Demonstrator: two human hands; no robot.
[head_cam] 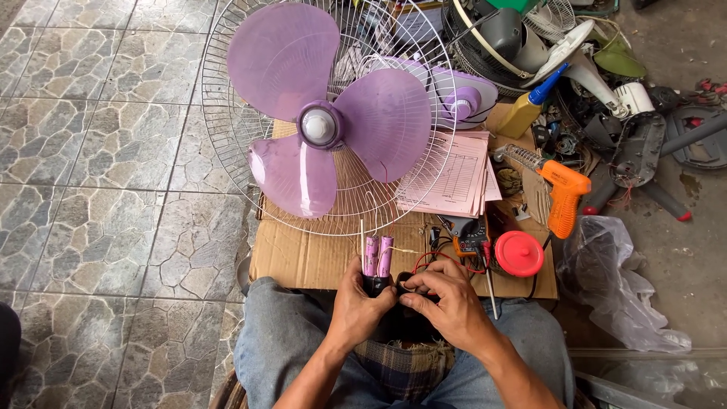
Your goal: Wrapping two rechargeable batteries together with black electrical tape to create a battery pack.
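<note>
Two hands meet at lower centre of the head view, just above the knees. Left hand (362, 301) is closed around a small black holder (376, 285), from which two pink battery cells (377, 256) stand upright side by side; the grip low on the holder leaves the cell tops clear. Right hand (447, 299) is curled, fingertips pinched on the right side of the same black part, seemingly on a thin wire; what lies between the fingers is too small to tell. The piece is held close to the body over the lap, probably for steadiness and a near look.

Red and black wires (439, 259) run from the hands up to a small meter (471, 241) on the cardboard sheet (303, 257), which serves as a work mat at mid frame. A red round lid (519, 253) lies just right of the meter, an orange glue gun (564, 189) further right and above it, both within arm's reach.

A purple fan (322, 125) with a white wire guard (227, 136) lies face up in the upper centre, partly on the cardboard. Pink paper forms (454, 178) lie beside it. Fan parts (530, 38) are piled at upper right; a clear plastic bag (613, 280) sits at right on the floor.
</note>
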